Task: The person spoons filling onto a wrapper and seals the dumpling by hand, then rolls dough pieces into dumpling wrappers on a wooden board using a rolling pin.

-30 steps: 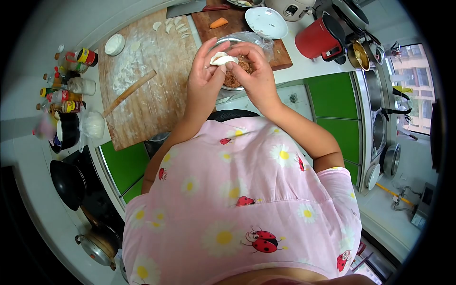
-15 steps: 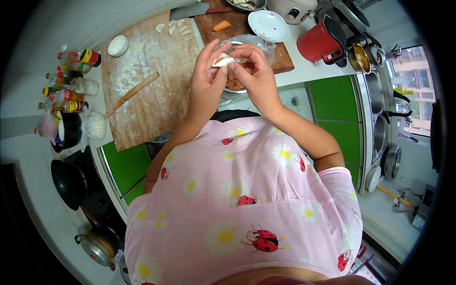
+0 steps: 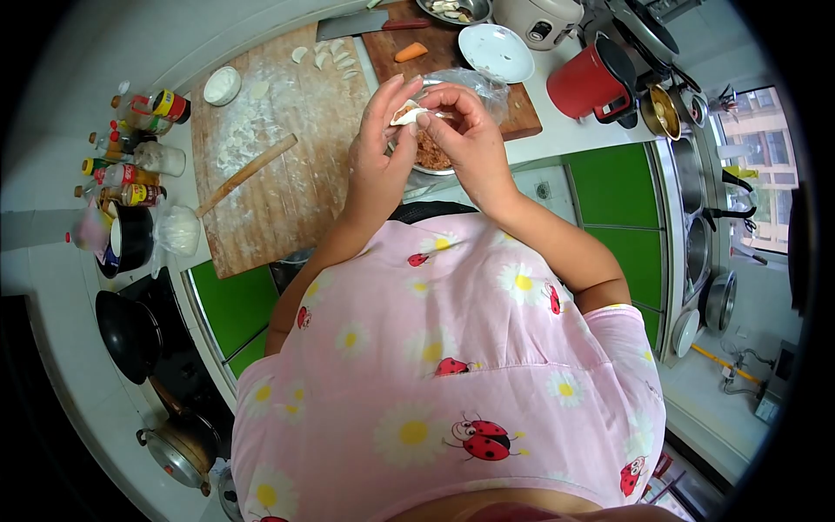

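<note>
Between my two hands is a dumpling (image 3: pixel 406 114), a white wrapper folded around brown filling that shows at its opening. My left hand (image 3: pixel 383 130) cups it from the left, fingers curled and thumb against its edge. From the right, my right hand (image 3: pixel 465 130) pinches the wrapper edge between thumb and fingers. Just below them is a metal bowl of minced filling (image 3: pixel 432 153), partly hidden by the hands. A floured wooden board (image 3: pixel 296 200) lies to the left, with a rolling pin (image 3: pixel 248 175), a small bowl of flour (image 3: pixel 223 85) and several folded dumplings (image 3: pixel 323 60) on it.
A cleaver (image 3: pixel 352 24) lies at the back beside a carrot piece (image 3: pixel 410 52). Behind the bowl are a white plate (image 3: pixel 496 52) and a plastic bag (image 3: pixel 478 90). A red pitcher (image 3: pixel 581 80) stands right; several bottles (image 3: pixel 130 174) crowd the left edge.
Both hands stay over the bowl with the dumpling, their fingers shifting slightly along the wrapper. The whole view has moved a little, so the board and counter sit slightly lower and to the right.
</note>
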